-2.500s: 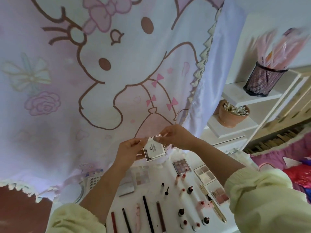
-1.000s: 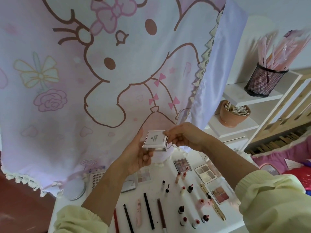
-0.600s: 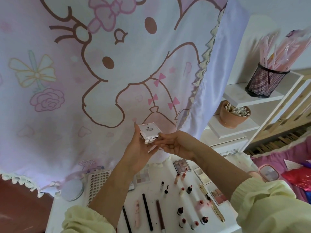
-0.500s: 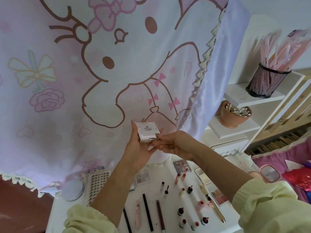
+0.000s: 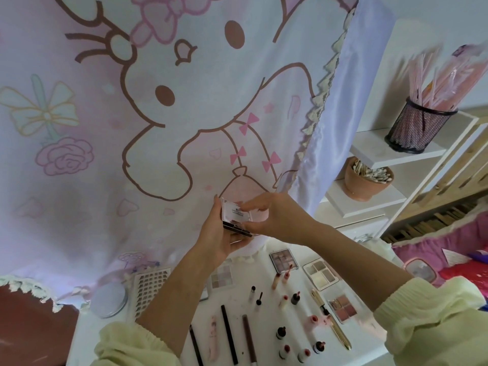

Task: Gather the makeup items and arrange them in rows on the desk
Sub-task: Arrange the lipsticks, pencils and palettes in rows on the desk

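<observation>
A small square makeup compact [image 5: 237, 216] with a pale pink lid and dark base is held up above the white desk [image 5: 84, 336]. My left hand [image 5: 219, 239] cradles it from below, thumb up its left edge. My right hand [image 5: 272, 215] pinches its lid and right edge; the lid looks slightly lifted. Below on the desk lie eyeshadow palettes [image 5: 284, 258], [image 5: 320, 273], [image 5: 343, 306], small lip bottles [image 5: 281, 332], dark pencils [image 5: 229, 334] and a gold tube [image 5: 335, 328] in rough rows.
A pink cartoon-print curtain [image 5: 158, 114] hangs right behind the desk. A round silver tin [image 5: 109, 299] and a perforated white tray [image 5: 150, 281] sit at the desk's left. White shelves on the right carry a clay pot of cotton swabs [image 5: 365, 178] and a black mesh cup [image 5: 417, 128].
The compact has been turned over and around between both hands, from its label face to its pink lid. My right hand now grips the lid edge, which shows a gap.
</observation>
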